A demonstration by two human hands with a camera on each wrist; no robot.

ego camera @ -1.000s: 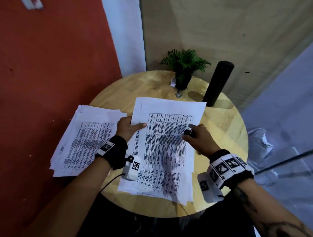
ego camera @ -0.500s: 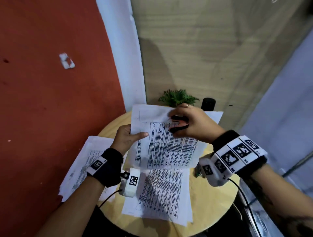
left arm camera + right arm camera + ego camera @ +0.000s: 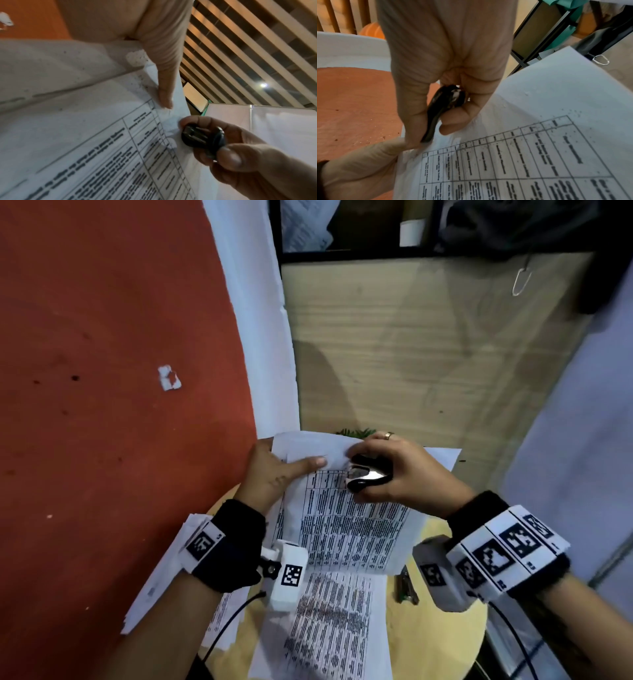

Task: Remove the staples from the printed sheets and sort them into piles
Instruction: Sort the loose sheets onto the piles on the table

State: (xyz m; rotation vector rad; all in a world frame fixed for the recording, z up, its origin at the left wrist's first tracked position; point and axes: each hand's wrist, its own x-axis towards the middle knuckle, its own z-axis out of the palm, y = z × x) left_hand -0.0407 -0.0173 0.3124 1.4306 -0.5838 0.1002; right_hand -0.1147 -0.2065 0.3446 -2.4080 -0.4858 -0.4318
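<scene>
Here I see my left hand holding a set of printed sheets lifted off the tabletop, thumb lying across the front of the top left corner and the other fingers hidden behind the paper. My right hand is clenched around a black staple remover, thumb and fingers pinching it from both sides, its tip set at the top edge of the sheets just beside the left thumb. From the right wrist view the remover points down at the paper's corner, touching it, though I cannot make out a staple there. In the left wrist view the thumb presses flat on the page above the printed grid, and the remover sits close by. Below the raised set, another printed sheet lies flat on the round wooden tabletop, and a pile of sheets rests at the left edge, partly behind my left wrist. A small dark object lies on the wood near the right wrist; I cannot tell what it is. A bit of green plant peeks over the top of the paper.
</scene>
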